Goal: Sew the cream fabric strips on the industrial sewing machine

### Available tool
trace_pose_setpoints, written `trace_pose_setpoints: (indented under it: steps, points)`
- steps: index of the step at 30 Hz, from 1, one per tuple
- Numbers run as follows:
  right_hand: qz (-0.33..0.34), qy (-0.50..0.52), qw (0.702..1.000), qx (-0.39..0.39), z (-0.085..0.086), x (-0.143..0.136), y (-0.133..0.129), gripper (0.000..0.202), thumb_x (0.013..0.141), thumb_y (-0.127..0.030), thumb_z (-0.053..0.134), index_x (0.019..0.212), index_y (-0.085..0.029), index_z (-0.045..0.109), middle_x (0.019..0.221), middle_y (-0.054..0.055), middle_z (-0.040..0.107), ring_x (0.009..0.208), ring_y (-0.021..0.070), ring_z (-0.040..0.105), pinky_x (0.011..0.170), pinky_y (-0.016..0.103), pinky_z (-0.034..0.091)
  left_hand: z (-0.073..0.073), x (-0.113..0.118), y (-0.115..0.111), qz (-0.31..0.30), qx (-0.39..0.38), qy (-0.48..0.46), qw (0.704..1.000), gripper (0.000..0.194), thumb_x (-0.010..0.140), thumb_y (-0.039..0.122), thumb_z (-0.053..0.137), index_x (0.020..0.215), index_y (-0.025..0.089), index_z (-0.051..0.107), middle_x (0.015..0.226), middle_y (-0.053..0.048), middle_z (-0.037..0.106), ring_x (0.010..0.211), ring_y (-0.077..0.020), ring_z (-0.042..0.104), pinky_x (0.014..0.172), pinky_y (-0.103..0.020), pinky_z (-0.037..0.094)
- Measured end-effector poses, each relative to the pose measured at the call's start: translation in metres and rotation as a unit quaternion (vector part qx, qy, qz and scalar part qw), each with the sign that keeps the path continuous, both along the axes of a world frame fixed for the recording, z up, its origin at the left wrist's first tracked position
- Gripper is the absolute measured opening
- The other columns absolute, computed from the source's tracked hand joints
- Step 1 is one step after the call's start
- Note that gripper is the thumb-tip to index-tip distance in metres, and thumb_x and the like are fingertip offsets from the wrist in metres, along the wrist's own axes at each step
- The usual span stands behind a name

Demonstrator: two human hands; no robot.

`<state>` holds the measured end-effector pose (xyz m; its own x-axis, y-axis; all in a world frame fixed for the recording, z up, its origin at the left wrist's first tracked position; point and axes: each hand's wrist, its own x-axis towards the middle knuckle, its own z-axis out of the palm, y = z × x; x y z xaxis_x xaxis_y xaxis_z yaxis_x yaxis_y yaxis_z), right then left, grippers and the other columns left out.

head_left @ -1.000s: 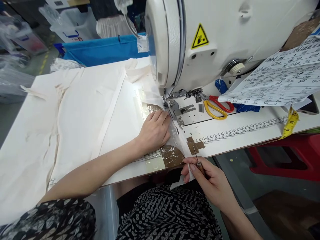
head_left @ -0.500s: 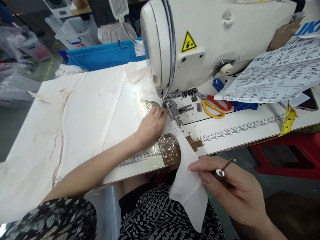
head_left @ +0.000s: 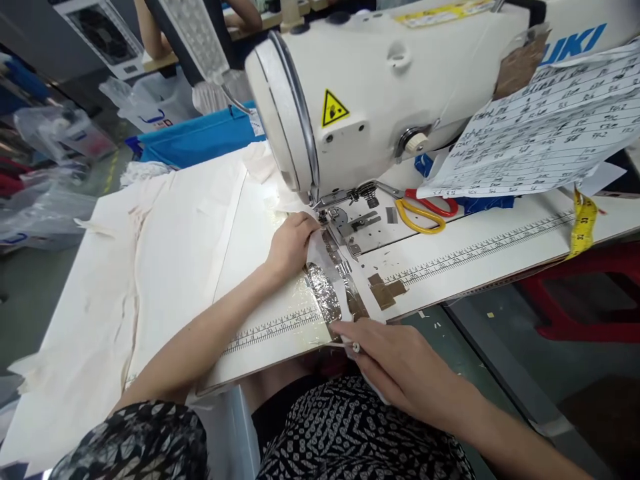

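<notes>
My left hand lies beside the needle area of a white sewing machine, its fingers pressed together on a strip of white fabric. From the presser foot the fabric runs toward the table's front edge. There my right hand pinches its near end. A thin pointed tool is also held in my right hand, its tip turned left. Clear shiny tape covers the tabletop under the fabric.
Scissors with red and yellow handles lie right of the needle. A written sheet and yellow measuring tape are at right. White fabric covers the left. A person's arm shows behind.
My right hand has moved left, closer to the table edge, taking the fabric's near end with it. The tool tip now points left. The camera view has shifted.
</notes>
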<state>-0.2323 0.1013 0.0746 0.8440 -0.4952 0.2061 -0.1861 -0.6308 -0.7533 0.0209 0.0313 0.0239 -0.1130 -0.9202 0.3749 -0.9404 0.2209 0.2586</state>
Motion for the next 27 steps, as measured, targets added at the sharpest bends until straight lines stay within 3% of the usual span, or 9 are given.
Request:
trace_pose_setpoints:
  steps: [4,7,11,14,17,21,27]
  points:
    - [-0.118,0.009,0.991,0.064,-0.007,-0.001,-0.004,0.03,0.102,-0.03,0.041,0.128,-0.019,0.053,0.104,0.01,0.071,0.078,0.0214,0.069,0.067,0.032,0.056,-0.004,0.01,-0.002,-0.045,-0.019,0.118,0.992,0.017,0.096,0.02,0.054,0.087,0.016,0.068,0.096,-0.006,0.068,0.089,-0.0167,0.064,0.078,-0.031,0.057]
    - [-0.127,-0.004,0.989,0.077,-0.007,0.0,-0.013,0.03,0.104,-0.031,0.036,0.125,-0.018,0.053,0.102,0.009,0.071,0.077,0.0199,0.069,0.067,0.031,0.055,-0.002,0.013,-0.002,-0.074,-0.025,0.151,0.985,0.018,0.094,0.023,0.056,0.084,0.018,0.07,0.095,-0.005,0.068,0.087,-0.0165,0.065,0.075,-0.03,0.056]
    - [-0.195,-0.003,0.98,-0.042,-0.02,0.01,-0.03,0.037,0.106,-0.033,0.031,0.128,-0.015,0.055,0.116,0.011,0.07,0.095,0.0233,0.069,0.073,0.031,0.052,0.0,0.012,0.0,-0.079,-0.035,0.163,0.983,0.022,0.095,0.024,0.054,0.082,0.018,0.071,0.094,-0.006,0.068,0.085,-0.0161,0.066,0.071,-0.029,0.055]
    - [-0.272,0.062,0.953,-0.119,-0.036,0.024,-0.043,0.041,0.105,-0.032,0.03,0.128,-0.008,0.054,0.093,0.011,0.073,0.076,0.0252,0.07,0.057,0.031,0.045,0.001,0.012,0.0,-0.076,-0.027,0.161,0.984,0.021,0.095,0.025,0.053,0.086,0.018,0.071,0.096,-0.006,0.069,0.088,-0.0164,0.066,0.075,-0.03,0.056]
    - [-0.286,0.106,0.94,-0.155,-0.044,0.037,-0.052,0.035,0.102,-0.028,0.034,0.119,-0.009,0.058,0.074,0.006,0.07,0.054,0.0204,0.062,0.047,0.029,0.032,0.003,0.011,0.001,-0.07,-0.013,0.163,0.984,0.02,0.095,0.027,0.054,0.088,0.019,0.07,0.095,-0.006,0.068,0.089,-0.0164,0.066,0.078,-0.031,0.056]
    - [-0.288,0.097,0.929,-0.211,-0.044,0.047,-0.058,0.03,0.101,-0.024,0.037,0.114,-0.014,0.063,0.091,0.007,0.073,0.061,0.0169,0.064,0.048,0.028,0.029,0.005,0.009,0.001,-0.054,-0.004,0.17,0.984,0.025,0.096,0.033,0.052,0.083,0.019,0.069,0.093,-0.005,0.068,0.088,-0.0166,0.066,0.078,-0.031,0.057]
    - [-0.274,0.1,0.931,-0.218,-0.044,0.05,-0.06,0.03,0.101,-0.023,0.037,0.108,-0.017,0.066,0.092,0.006,0.073,0.063,0.0154,0.062,0.048,0.027,0.03,0.006,0.008,0.0,-0.049,-0.001,0.169,0.984,0.029,0.098,0.034,0.048,0.081,0.02,0.067,0.092,-0.005,0.068,0.087,-0.0163,0.065,0.079,-0.031,0.057]
